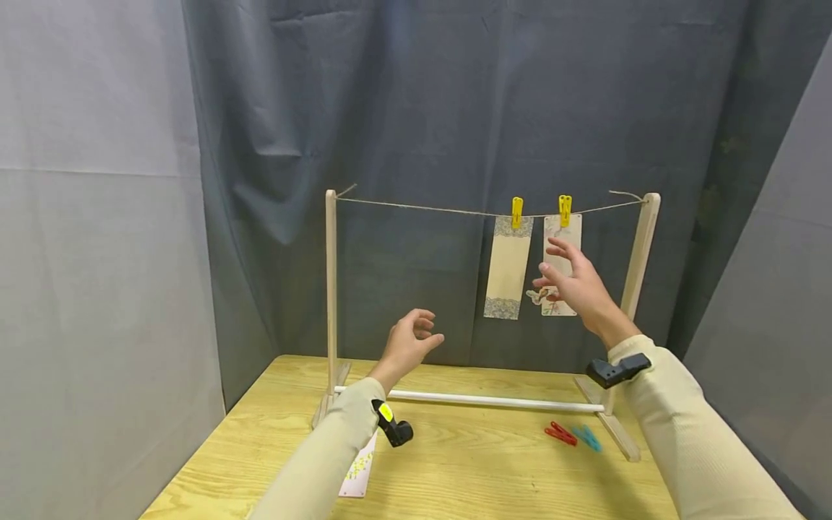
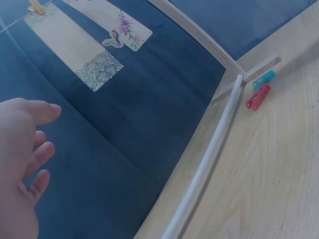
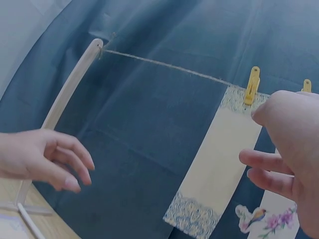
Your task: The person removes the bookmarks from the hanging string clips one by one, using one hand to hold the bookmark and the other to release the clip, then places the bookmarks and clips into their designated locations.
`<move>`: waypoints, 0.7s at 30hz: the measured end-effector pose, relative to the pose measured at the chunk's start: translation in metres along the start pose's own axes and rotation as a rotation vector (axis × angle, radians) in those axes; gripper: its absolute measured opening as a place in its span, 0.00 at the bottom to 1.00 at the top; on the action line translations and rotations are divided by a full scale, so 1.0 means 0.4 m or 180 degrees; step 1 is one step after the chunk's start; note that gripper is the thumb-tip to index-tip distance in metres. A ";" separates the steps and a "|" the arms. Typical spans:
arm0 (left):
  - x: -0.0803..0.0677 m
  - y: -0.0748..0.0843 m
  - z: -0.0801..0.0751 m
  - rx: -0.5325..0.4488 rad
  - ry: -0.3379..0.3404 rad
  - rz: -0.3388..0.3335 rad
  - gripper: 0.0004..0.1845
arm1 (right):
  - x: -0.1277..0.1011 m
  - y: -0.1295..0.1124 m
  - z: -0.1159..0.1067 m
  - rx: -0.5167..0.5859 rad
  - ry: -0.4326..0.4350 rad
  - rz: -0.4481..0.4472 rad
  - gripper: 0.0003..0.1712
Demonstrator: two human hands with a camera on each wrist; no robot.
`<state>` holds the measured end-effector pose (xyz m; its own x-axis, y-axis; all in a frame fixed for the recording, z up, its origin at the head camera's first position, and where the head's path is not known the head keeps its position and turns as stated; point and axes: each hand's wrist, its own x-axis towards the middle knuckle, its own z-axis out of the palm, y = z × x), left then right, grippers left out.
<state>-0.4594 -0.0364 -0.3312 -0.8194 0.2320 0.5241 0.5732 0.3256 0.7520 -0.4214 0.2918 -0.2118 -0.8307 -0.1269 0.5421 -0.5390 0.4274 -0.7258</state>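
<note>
Two bookmark-like paper cards hang from a string (image 1: 416, 208), each under a yellow clothespin (image 1: 517, 212). One is a cream card with blue lace-patterned ends (image 1: 508, 267); to its right hangs a white card with flowers and a bird (image 1: 560, 309). My right hand (image 1: 578, 285) is in front of the white card, fingers loosely bent and holding nothing; whether it touches the card I cannot tell. Lower and to the left, my left hand (image 1: 406, 343) hovers above the white bar (image 1: 481, 399), relaxed and holding nothing. The left wrist view shows its thumb and fingers (image 2: 42, 155) apart.
The string spans two wooden posts (image 1: 331, 289) on a wooden table (image 1: 468, 469). A red clothespin (image 1: 560, 433) and a blue clothespin (image 1: 588, 438) lie near the right foot. A pink card with yellow flowers (image 1: 357, 473) lies partly behind the left forearm. Grey curtains (image 1: 416, 94) hang behind.
</note>
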 end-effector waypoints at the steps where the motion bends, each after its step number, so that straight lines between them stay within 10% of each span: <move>1: 0.005 0.004 0.005 -0.0011 -0.0012 -0.0014 0.22 | 0.005 -0.004 -0.001 0.0008 0.0012 -0.0013 0.39; 21: 0.097 0.048 0.109 -0.0216 -0.0037 -0.0149 0.34 | 0.107 -0.047 0.037 0.0151 0.0378 -0.0028 0.32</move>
<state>-0.4800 0.0189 -0.3140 -0.8449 0.2288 0.4835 0.5324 0.2735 0.8011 -0.4489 0.2651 -0.1813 -0.8050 -0.0224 0.5928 -0.5545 0.3835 -0.7385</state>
